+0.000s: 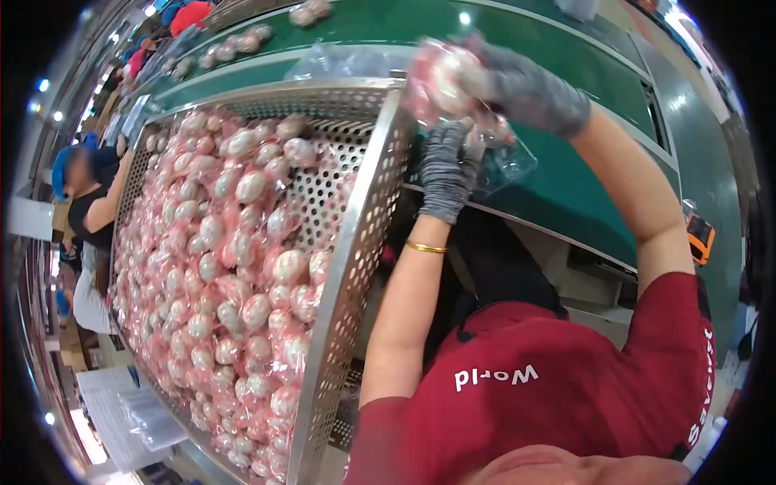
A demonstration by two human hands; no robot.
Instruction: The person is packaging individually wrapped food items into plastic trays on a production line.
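Observation:
My right hand (536,91), in a grey knit glove, grips wrapped eggs (451,79) in clear film with pink print, raised above the tray's corner and blurred by motion. Just below, my left hand (450,173), gloved alike, has its fingers curled at the edge of a clear plastic bag (512,159). Something reddish shows inside that bag, partly hidden by the hands. To the left of my left hand stands a perforated metal tray (354,242). It is heaped with pale eggs (254,309) sealed in pink-printed film.
A green conveyor belt (376,27) runs beyond the tray, carrying several wrapped packs (236,47). Clear bags (348,62) lie by the tray's far rim. An orange-and-black device (700,237) sits at right. Another person (91,194) in a blue cap stands past the tray's left side.

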